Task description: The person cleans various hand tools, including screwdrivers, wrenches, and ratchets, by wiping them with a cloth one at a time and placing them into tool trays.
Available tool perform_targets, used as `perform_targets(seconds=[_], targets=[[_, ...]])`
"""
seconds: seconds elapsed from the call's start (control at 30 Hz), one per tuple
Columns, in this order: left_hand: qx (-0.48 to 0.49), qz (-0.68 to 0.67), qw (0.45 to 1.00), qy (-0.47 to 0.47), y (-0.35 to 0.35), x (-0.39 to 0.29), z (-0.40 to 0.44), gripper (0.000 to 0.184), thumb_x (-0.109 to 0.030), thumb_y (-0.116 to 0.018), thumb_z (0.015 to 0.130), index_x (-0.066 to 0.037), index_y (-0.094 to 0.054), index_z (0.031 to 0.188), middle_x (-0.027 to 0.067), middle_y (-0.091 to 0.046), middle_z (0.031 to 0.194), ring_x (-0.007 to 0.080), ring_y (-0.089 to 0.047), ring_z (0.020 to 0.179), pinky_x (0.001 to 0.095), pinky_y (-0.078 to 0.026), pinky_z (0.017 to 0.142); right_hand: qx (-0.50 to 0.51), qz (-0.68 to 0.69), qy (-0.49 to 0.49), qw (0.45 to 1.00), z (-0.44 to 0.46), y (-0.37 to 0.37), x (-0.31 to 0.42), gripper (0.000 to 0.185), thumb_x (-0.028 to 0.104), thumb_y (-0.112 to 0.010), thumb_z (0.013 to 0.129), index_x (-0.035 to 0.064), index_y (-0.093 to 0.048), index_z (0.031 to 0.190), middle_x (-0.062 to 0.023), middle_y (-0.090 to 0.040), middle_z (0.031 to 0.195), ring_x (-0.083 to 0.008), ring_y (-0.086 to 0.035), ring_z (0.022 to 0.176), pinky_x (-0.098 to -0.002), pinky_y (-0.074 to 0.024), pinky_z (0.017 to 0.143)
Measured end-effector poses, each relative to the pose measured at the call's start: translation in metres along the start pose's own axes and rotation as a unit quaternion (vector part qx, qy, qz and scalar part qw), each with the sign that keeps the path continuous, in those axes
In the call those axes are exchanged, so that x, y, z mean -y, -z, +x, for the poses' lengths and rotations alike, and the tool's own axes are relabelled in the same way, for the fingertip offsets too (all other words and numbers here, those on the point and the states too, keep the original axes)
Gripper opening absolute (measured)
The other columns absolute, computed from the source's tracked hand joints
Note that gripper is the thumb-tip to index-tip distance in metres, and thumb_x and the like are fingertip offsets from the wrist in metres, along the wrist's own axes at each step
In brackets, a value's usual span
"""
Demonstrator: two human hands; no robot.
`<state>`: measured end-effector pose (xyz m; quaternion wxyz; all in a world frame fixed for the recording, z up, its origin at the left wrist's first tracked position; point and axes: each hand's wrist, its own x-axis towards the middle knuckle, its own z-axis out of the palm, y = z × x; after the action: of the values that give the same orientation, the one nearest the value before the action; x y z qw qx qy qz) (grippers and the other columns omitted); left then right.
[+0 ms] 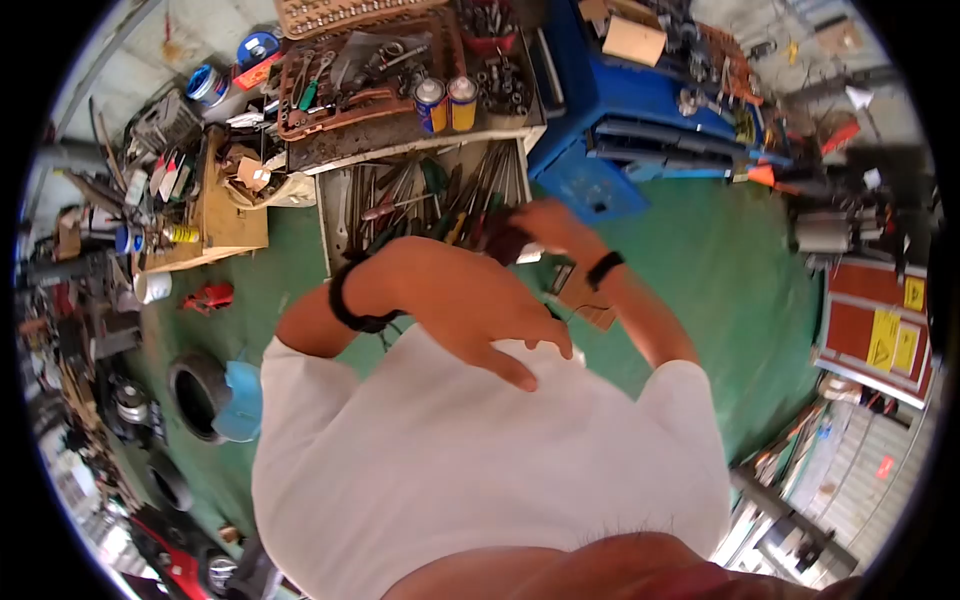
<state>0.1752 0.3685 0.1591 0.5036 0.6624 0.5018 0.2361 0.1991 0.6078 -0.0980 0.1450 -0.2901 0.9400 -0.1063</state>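
Note:
My left hand [475,305] is raised in front of the white shirt, a black band on its wrist. Its thumb stands apart from the loosely bent fingers, and nothing shows in it. Farther forward, my right hand [550,228] is closed at the front right of the open drawer [325,225], with a dark band at the wrist. Its fingers are on a dark maroon, cloth-like bundle [505,238], blurred and partly hidden. Many screwdrivers and other long tools, including a red-handled screwdriver [385,210], lie in the drawer, partly behind my left forearm.
On the bench above the drawer stand two spray cans [446,105] beside an orange tool tray [350,115]. A blue machine [640,110] is at the right. A brown cardboard piece [588,300], a tire [197,397] and a red jack-like tool [208,297] lie on the green floor.

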Motion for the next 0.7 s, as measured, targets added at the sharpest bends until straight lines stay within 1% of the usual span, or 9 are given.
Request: perform_targets(seconds=[0.1, 0.17, 0.27, 0.33, 0.43, 0.5, 0.57, 0.6, 0.7], targets=[[-0.157, 0.011, 0.987, -0.042, -0.008, 0.035, -0.023, 0.047, -0.035, -0.063, 0.095, -0.004, -0.054, 0.129, 0.0153, -0.064, 0.113, 0.0315, -0.063, 0.1, 0.0415, -0.05, 0.087, -0.058, 0.08, -0.183, 0.978, -0.048, 0.007, 0.002, 0.041, 0.01, -0.062, 0.081, 0.009, -0.058, 0.122, -0.017, -0.064, 0.106, -0.0384, -0.063, 0.097, -0.0443, -0.0526, 0.082], [-0.166, 0.004, 0.986, -0.016, -0.017, 0.081, -0.008, 0.052, -0.033, -0.066, 0.093, -0.003, -0.05, 0.134, 0.0148, -0.063, 0.113, 0.0295, -0.062, 0.102, 0.0417, -0.048, 0.09, -0.123, 0.137, -0.239, 0.953, -0.073, -0.007, 0.011, 0.048, 0.007, -0.064, 0.08, 0.0087, -0.054, 0.127, -0.0188, -0.063, 0.111, -0.0397, -0.062, 0.1, -0.0459, -0.0509, 0.085], [-0.275, -0.153, 0.94, 0.13, -0.036, 0.155, 0.026, 0.068, -0.034, -0.07, 0.09, -0.003, -0.04, 0.143, 0.016, -0.063, 0.115, 0.0308, -0.061, 0.108, 0.0421, -0.045, 0.097, -0.218, 0.22, -0.311, 0.899, -0.079, 0.0, 0.037, 0.061, 0.001, -0.063, 0.08, 0.0096, -0.045, 0.137, -0.0218, -0.061, 0.117, -0.042, -0.06, 0.104, -0.046, -0.0499, 0.087], [-0.427, -0.004, 0.899, 0.094, -0.059, 0.203, 0.048, 0.08, -0.035, -0.073, 0.086, -0.006, -0.032, 0.148, 0.0211, -0.061, 0.122, 0.0384, -0.059, 0.114, 0.0431, -0.043, 0.101, -0.243, 0.257, -0.343, 0.87, -0.072, 0.031, 0.066, 0.065, -0.001, -0.061, 0.082, 0.0109, -0.041, 0.142, -0.0231, -0.061, 0.119, -0.043, -0.06, 0.106, -0.0446, -0.0504, 0.087], [-0.366, 0.019, 0.925, 0.1, -0.066, 0.226, 0.066, 0.095, -0.036, -0.076, 0.082, -0.007, -0.02, 0.152, 0.0234, -0.06, 0.123, 0.0407, -0.056, 0.118, 0.046, -0.037, 0.107, -0.361, 0.336, -0.319, 0.809, -0.053, 0.067, 0.088, 0.065, -0.005, -0.06, 0.081, 0.01, -0.043, 0.142, -0.0234, -0.059, 0.123, -0.0434, -0.059, 0.108, -0.043, -0.0503, 0.089], [-0.333, -0.093, 0.935, 0.079, -0.062, 0.238, 0.075, 0.085, -0.033, -0.074, 0.081, -0.003, -0.029, 0.147, 0.0254, -0.059, 0.124, 0.0411, -0.057, 0.118, 0.0466, -0.042, 0.102, -0.424, 0.324, -0.2, 0.822, -0.046, 0.067, 0.085, 0.057, -0.003, -0.066, 0.081, 0.0096, -0.052, 0.135, -0.0179, -0.062, 0.121, -0.0404, -0.06, 0.105, -0.0422, -0.0492, 0.091], [-0.312, -0.16, 0.923, 0.157, -0.055, 0.261, 0.087, 0.07, -0.031, -0.071, 0.081, -0.003, -0.041, 0.139, 0.0257, -0.059, 0.125, 0.0411, -0.058, 0.115, 0.0474, -0.047, 0.096, -0.41, 0.291, -0.222, 0.835, -0.04, 0.083, 0.088, 0.053, -0.007, -0.065, 0.079, 0.0119, -0.059, 0.128, -0.017, -0.063, 0.114, -0.037, -0.061, 0.104, -0.0419, -0.0496, 0.089], [-0.35, -0.105, 0.908, 0.205, -0.051, 0.262, 0.09, 0.052, -0.026, -0.065, 0.084, -0.005, -0.05, 0.129, 0.0234, -0.059, 0.126, 0.0399, -0.059, 0.112, 0.0466, -0.051, 0.089, -0.406, 0.246, -0.216, 0.853, -0.039, 0.087, 0.088, 0.052, -0.007, -0.065, 0.078, 0.0131, -0.061, 0.126, -0.0164, -0.063, 0.109, -0.0359, -0.061, 0.102, -0.041, -0.0499, 0.088], [-0.405, -0.018, 0.857, 0.319, -0.035, 0.267, 0.085, 0.049, -0.024, -0.061, 0.086, -0.006, -0.049, 0.131, 0.0251, -0.058, 0.125, 0.0414, -0.059, 0.112, 0.0448, -0.051, 0.09, -0.413, 0.198, -0.222, 0.861, -0.049, 0.082, 0.078, 0.053, -0.007, -0.066, 0.076, 0.016, -0.063, 0.124, -0.015, -0.061, 0.1, -0.0343, -0.062, 0.097, -0.0401, -0.0508, 0.084]])
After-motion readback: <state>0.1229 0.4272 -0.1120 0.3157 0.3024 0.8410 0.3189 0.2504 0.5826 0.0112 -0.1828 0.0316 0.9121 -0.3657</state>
